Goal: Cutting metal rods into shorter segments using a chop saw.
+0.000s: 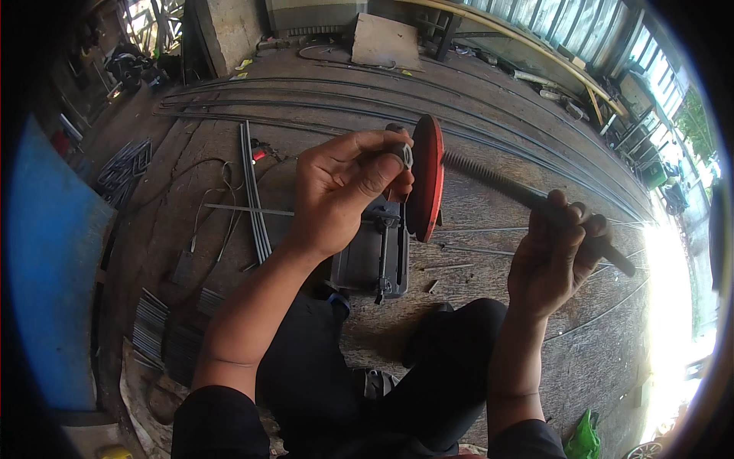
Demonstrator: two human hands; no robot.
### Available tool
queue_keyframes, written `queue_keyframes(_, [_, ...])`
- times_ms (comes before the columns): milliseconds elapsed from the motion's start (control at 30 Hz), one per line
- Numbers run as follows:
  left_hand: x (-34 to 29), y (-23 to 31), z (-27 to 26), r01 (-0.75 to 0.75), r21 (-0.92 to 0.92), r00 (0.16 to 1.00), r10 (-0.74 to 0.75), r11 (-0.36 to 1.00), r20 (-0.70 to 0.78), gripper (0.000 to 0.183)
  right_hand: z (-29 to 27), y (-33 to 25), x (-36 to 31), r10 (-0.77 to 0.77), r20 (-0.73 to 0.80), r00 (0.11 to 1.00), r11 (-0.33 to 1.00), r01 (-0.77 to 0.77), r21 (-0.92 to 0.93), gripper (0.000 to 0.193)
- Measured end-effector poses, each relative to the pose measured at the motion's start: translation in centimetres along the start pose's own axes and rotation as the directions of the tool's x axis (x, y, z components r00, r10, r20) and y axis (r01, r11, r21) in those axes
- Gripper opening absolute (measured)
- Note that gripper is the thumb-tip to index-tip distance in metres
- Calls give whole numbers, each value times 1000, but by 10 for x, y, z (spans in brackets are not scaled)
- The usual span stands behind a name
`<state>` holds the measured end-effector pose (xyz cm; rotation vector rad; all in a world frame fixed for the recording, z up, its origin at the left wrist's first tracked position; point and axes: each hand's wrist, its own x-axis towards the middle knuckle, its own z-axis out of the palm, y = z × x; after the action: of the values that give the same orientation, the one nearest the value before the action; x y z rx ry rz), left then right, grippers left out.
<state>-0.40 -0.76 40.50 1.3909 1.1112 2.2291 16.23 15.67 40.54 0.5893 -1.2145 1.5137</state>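
Note:
In front of the red disc (425,183), my left hand (340,180) is closed, with thumb and fingers pinching a small metal nut (407,156). My right hand (556,252) wraps round a long dark threaded rod (489,180), which slants down to the right and ends in a smooth part below the hand. The rod's upper threaded end lies beside the disc's right face; whether they touch I cannot tell. Below the disc, a grey metal machine (371,260) with a clamp-like bar stands on the floor between my arms, partly hidden by my left forearm.
Long thin metal rods (321,103) lie across the worn wooden floor (474,336). Bundles of short bars (150,325) and bent metal pieces (126,170) lie at left, near a blue panel (50,268). A flat board (386,42) leans at the back. A green bag (583,436) is at lower right.

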Motion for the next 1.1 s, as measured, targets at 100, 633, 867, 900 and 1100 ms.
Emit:
queue_keyframes(100, [-2,1,5,-18,30,1000,17,999,16,28,3,2,-4,58,-101,993,996,-51,71,22])
queue_keyframes(633, [-2,3,3,-138,149,990,135,979,34,28,10,8,-10,105,-123,987,994,-99,55,24])
queue_keyframes(867, [-1,7,2,-235,299,971,214,925,103,25,9,11,-9,145,-193,970,989,-141,33,24])
queue_keyframes(900, [-2,8,2,-186,281,983,175,941,64,24,15,11,-9,146,-192,970,989,-142,37,24])
queue_keyframes(1100, [0,10,0,-221,291,975,199,931,104,25,10,10,-10,213,-154,965,977,-213,18,25])
